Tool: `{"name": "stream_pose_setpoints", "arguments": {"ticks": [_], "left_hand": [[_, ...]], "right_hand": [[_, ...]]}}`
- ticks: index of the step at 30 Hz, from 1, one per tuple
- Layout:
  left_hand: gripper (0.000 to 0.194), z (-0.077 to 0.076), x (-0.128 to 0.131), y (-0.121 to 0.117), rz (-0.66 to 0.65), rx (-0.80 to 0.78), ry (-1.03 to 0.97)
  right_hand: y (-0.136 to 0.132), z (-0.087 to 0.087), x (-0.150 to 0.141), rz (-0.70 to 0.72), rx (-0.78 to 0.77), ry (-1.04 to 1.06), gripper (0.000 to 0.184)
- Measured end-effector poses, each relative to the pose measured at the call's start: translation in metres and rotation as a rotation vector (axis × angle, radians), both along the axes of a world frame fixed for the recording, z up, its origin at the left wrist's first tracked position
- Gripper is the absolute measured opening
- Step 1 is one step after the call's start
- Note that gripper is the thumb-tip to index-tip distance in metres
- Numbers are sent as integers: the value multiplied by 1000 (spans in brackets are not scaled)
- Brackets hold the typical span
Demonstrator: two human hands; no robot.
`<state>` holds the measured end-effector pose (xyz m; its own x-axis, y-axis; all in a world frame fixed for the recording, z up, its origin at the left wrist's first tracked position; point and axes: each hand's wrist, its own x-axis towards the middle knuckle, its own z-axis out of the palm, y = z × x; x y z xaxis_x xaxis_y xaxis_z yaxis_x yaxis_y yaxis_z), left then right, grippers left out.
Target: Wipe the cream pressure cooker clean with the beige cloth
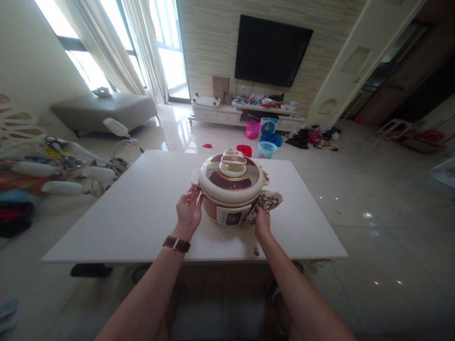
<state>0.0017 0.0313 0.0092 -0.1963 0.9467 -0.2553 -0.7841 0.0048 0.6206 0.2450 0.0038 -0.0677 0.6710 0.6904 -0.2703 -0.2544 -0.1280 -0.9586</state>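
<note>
A cream and brown electric cooker (pixel 230 189) with a knobbed lid stands on a white table (pixel 142 208). My left hand (pixel 189 208) rests with its fingers spread against the cooker's left side; a brown watch strap is on that wrist. My right hand (pixel 262 222) is closed on a patterned cloth (pixel 267 202), which is pressed against the cooker's right front side.
A small dark speck (pixel 256 251) lies on the table near its front edge. To the left is a rack of clutter (pixel 53 173) and a grey bench (pixel 103 110). Beyond the table, baskets (pixel 266 149) and scattered items lie on the tiled floor before a TV cabinet (pixel 245 113).
</note>
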Motion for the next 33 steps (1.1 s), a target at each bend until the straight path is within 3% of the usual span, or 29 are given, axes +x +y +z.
{"name": "stream_pose_setpoints", "arguments": {"ticks": [33], "left_hand": [[28, 3, 1, 0, 4, -19, -27]], "right_hand": [[1, -3, 0, -23, 0, 1, 27]]}}
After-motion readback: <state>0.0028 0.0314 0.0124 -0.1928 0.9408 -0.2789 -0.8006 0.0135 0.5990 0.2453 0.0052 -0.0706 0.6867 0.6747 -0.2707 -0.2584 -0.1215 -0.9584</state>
